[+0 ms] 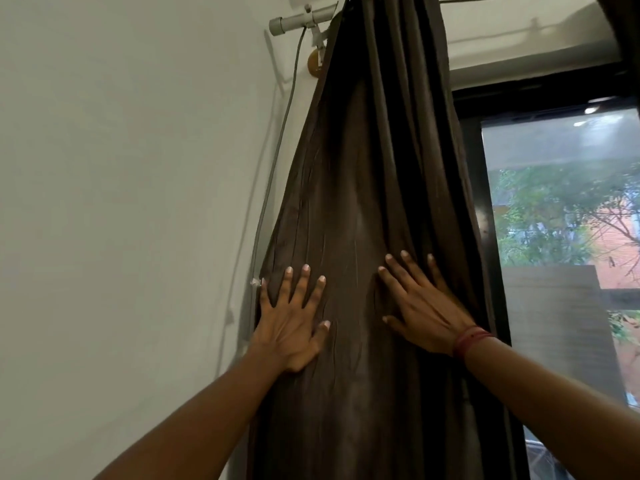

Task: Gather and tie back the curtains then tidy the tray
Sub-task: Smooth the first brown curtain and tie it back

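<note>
Both my palms lie flat on the dark brown curtain (367, 202), which hangs bunched into folds from the grey rod (298, 22) down past the bottom of my view, between the pale wall (121, 202) and the black window frame (474, 174). My left hand (294, 320) rests near the curtain's left edge, fingers spread and straight, little finger right at the hem beside the grey cord (277, 157) that runs down the wall. My right hand (420, 306) presses the cloth further right and slightly higher, fingers also fanned out, reaching toward the deep pleats by the window — nothing is pinched or gathered in either one. A red thread band (471, 339) circles my right wrist. Between my two hands the fabric lies wrinkled and fairly flat.
</note>
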